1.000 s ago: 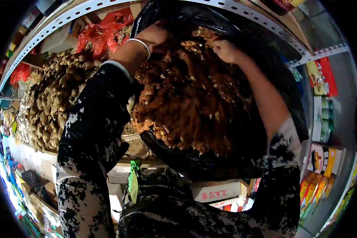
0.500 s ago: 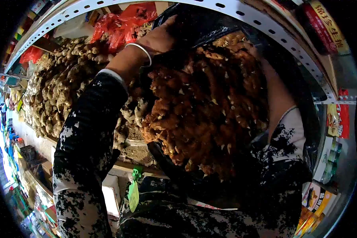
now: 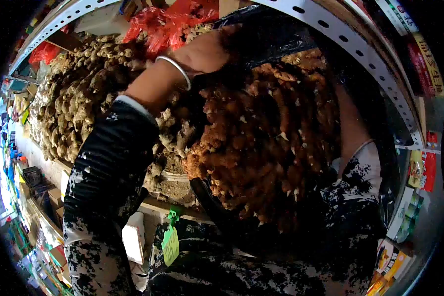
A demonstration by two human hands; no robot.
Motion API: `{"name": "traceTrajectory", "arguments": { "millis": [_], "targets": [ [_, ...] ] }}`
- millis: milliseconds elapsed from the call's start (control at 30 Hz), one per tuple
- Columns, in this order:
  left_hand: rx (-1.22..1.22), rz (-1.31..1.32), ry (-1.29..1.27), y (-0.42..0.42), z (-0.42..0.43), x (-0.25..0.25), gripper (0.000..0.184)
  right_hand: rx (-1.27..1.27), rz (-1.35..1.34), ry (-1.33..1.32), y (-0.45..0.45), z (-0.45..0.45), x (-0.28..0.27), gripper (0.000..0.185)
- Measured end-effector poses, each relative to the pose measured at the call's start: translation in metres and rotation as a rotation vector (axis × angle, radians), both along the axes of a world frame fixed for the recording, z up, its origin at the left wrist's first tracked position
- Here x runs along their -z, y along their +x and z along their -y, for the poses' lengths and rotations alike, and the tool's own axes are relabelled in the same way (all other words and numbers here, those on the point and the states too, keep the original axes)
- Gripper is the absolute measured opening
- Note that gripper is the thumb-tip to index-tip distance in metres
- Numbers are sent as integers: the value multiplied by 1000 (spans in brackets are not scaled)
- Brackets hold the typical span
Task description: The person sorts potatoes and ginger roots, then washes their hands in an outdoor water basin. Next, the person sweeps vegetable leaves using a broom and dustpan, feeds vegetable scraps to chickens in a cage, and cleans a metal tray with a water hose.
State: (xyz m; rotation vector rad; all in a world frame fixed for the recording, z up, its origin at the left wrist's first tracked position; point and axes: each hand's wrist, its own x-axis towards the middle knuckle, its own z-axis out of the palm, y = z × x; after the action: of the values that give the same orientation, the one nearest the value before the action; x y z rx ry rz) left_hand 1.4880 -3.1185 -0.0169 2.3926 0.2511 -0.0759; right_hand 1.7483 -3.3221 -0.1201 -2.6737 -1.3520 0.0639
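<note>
A large mass of reddish-brown ginger [image 3: 261, 148] fills the middle of the view, inside a black plastic bag [image 3: 276, 42]. At its upper left, my left hand [image 3: 207, 53], with a white bangle at the wrist, is closed on the gathered edge of the bag. Dark plastic hides some of the fingertips. My right forearm [image 3: 352, 121] reaches up along the right side of the ginger. Shadow and the bag hide the fingers of my right hand. Paler ginger [image 3: 84, 93] lies heaped on the left, beyond my left sleeve.
A white perforated metal shelf rail [image 3: 323, 23] arcs over the top and right. Red plastic bags [image 3: 167, 24] lie at the back. A wooden edge [image 3: 182, 211] borders the ginger in front, where a green tag [image 3: 171, 245] hangs. Packaged goods [image 3: 409, 214] stand at right.
The view has shifted, so the ginger and bag appear lower and further right. My left hand keeps its hold on the bag. My right hand has sunk further into shadow.
</note>
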Motion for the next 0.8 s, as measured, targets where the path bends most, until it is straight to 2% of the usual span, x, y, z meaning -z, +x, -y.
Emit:
{"name": "traceTrajectory", "arguments": {
  "millis": [100,167,200,267,400,433,467,500,533,567,633,700,733,800],
  "targets": [
    [125,309,-121,-2,-7,18,54,-44,48,72,-30,21,-33,38],
    [35,215,-281,-7,-7,16,55,-79,82,105,-60,37,-55,39],
    [38,220,-288,-9,-9,14,55,-103,101,116,-75,44,-66,40],
    [149,239,-134,-14,-14,12,53,-144,150,134,-107,58,-91,41],
    [147,201,-152,-41,-8,2,54,-187,324,129,-169,81,-117,42],
    [120,98,-285,-53,-1,-4,52,-185,394,121,-187,81,-119,41],
    [92,-6,-415,-64,7,-10,50,-207,237,129,-207,80,-125,41],
    [55,-60,-341,-69,17,-5,59,-231,76,138,-220,80,-131,42],
    [167,112,-396,-77,30,-4,67,-337,-160,101,-222,79,-139,44],
    [249,82,-409,-88,40,-5,71,-338,-160,104,-217,76,-145,44],
    [363,-29,-473,-104,61,2,75,-298,-920,-124,-185,68,-153,46],
    [417,66,-229,-116,74,16,78,-102,-1064,-7,-133,51,-129,42],
    [404,67,-227,-120,80,16,78,63,-1016,55,-115,37,-116,42],
    [259,-36,55,-121,89,20,78,111,-677,74,-52,16,-68,42]
  ]
}}
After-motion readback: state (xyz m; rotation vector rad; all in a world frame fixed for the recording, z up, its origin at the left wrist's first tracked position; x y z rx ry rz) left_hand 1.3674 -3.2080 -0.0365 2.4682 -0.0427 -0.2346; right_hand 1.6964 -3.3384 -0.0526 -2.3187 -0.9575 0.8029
